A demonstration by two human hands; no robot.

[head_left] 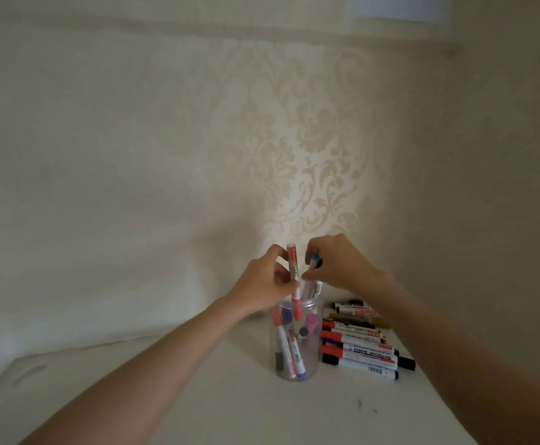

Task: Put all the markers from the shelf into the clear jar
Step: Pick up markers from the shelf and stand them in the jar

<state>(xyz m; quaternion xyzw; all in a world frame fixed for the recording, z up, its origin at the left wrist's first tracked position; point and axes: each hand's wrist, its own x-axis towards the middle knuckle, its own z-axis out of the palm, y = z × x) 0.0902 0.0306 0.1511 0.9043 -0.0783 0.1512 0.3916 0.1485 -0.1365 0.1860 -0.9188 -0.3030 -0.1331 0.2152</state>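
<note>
A clear jar point(313, 358) stands on the white shelf point(230, 399) and holds several markers with red, blue, black and pink caps. My left hand point(264, 284) pinches a red-capped marker point(293, 277) upright above the jar, its cap just inside the rim. My right hand point(339, 261) is closed on a blue-ended marker point(314, 263) over the jar's right side. A pile of several markers point(358, 345) lies on the shelf just right of the jar.
A cream patterned wall point(294, 139) rises directly behind the jar. The shelf's left part shows a curved edge with a slot-like mark point(29, 372). A small dark mark point(360, 403) sits on the shelf in front of the pile.
</note>
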